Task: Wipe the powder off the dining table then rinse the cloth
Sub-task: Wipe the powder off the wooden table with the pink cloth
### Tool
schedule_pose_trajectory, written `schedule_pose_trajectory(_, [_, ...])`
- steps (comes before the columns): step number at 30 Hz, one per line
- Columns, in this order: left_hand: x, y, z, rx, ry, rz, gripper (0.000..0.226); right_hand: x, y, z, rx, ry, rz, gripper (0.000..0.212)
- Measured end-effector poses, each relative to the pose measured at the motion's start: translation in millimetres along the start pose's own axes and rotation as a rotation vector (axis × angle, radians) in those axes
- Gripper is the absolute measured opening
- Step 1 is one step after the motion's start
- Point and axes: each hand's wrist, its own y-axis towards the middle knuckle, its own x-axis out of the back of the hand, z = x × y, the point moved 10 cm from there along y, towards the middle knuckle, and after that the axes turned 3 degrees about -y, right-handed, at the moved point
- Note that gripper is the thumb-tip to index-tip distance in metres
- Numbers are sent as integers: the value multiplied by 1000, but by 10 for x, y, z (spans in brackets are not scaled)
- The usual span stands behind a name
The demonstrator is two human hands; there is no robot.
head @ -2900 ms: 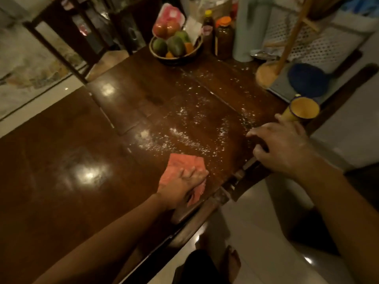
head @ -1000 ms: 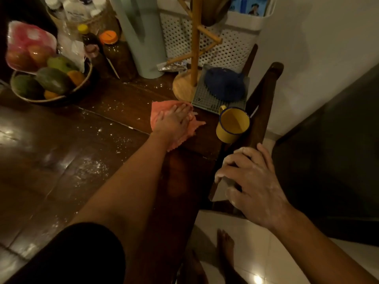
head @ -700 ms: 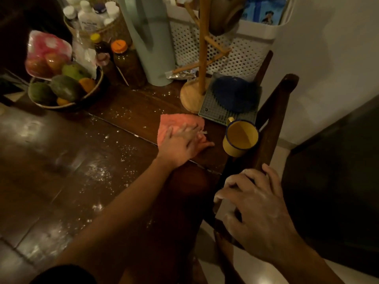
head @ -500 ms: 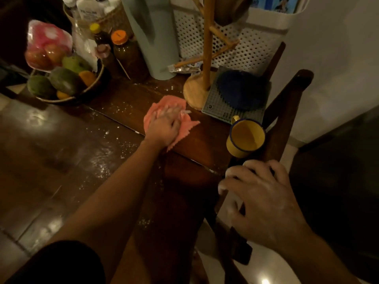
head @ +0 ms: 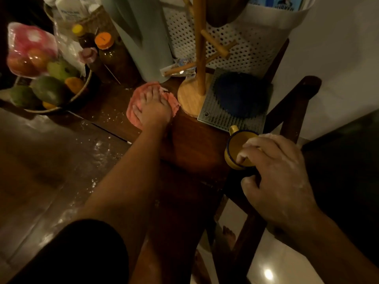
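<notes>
The left arm reaches forward across the dark wooden table (head: 194, 144), its black sleeve (head: 82, 253) low in the view and the forearm bare. The left hand (head: 152, 107) lies palm down on the pink cloth (head: 131, 113), fingers straight, slightly spread and pressing it flat against the tabletop. The cloth sits bunched at the far side of the table, its right edge just beside the round base of a wooden stand (head: 190, 97) and near a pale cylinder (head: 147, 37). White powder (head: 102, 144) is scattered on the table left of the forearm, between the cloth and the near edge. The right hand (head: 272, 167), dusted white, is at the table's right edge with its back up and its fingers curled; the fingertips overlap the rim of a yellow mug (head: 231, 148) while the hand lies over the back of a dark chair (head: 295, 111), and I cannot tell which of the two it grips, if either. A fruit bowl (head: 49, 93) stands at the far left, and a grey mat (head: 217, 119) lies beyond the mug.
</notes>
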Motion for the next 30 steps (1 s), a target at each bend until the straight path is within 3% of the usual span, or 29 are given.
schedule_pose_trajectory(2, [-63,-62,-96,-30,-5,32,56,-14,-3,-3,-6,-1,19,36])
schedule_pose_trajectory(6, [-106,-281,-270,-468,49,163,52,-23,2,-8,-4,11,22,34])
schedule_pose_trajectory(8, [-52,-286,-190,-560,80,233,50,-32,1,-11,-5,6,29,34])
schedule_pose_trajectory(10, [-5,-139,-106,-541,107,248,49,-39,-2,-18,-7,-2,38,33])
schedule_pose_trajectory(16, [115,183,70,-262,33,82,51,-46,9,13,-7,-39,61,30])
schedule_pose_trajectory(20, [286,137,543,11,-69,-73,53,-58,16,41,0,-91,81,29])
schedule_pose_trajectory(24, [271,68,611,172,-58,-75,57,-67,17,63,18,-134,91,31])
schedule_pose_trajectory(25, [228,44,536,145,-44,-43,57,-67,12,63,18,-146,97,32])
schedule_pose_trajectory(30, [156,-21,251,-318,94,140,51,-149,11,118,60,-201,225,37])
